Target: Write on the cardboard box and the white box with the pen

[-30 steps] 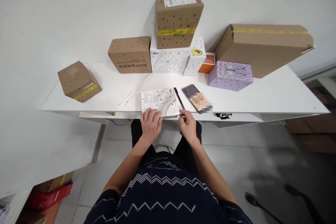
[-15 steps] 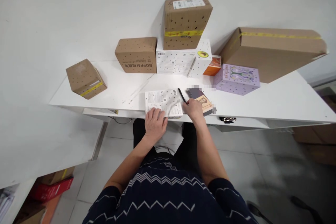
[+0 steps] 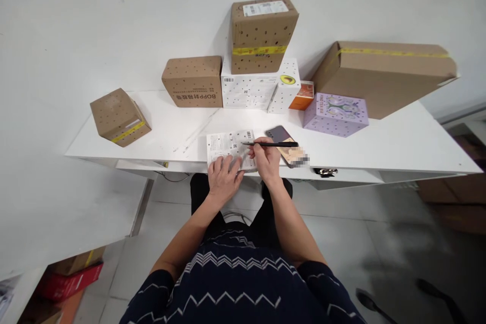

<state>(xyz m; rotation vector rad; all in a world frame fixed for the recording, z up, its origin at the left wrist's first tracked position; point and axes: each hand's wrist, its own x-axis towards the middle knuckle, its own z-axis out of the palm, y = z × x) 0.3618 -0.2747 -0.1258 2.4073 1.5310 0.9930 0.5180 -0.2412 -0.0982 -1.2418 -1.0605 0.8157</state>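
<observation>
A white box (image 3: 224,143) with printed text and small dark marks lies at the front edge of the white table (image 3: 182,134). My left hand (image 3: 224,177) rests on its near left part, fingers spread. Between the fingers of my right hand (image 3: 268,161) is a black pen (image 3: 279,145), its tip pointing left over the box. The right hand is at the box's right side. Just to the right lies a phone (image 3: 280,134), with a banknote-like print (image 3: 289,154) on its near part.
Brown cartons stand at the left (image 3: 119,116), back left (image 3: 193,81) and right (image 3: 379,76). Another brown carton (image 3: 258,35) sits on white boxes (image 3: 246,92). A lilac box (image 3: 336,114) and an orange box (image 3: 302,96) stand to the right.
The pen has swung round in my right hand, from upright with its end away from me to lying nearly level over the box. The right hand has shifted left; the left hand remains on the box.
</observation>
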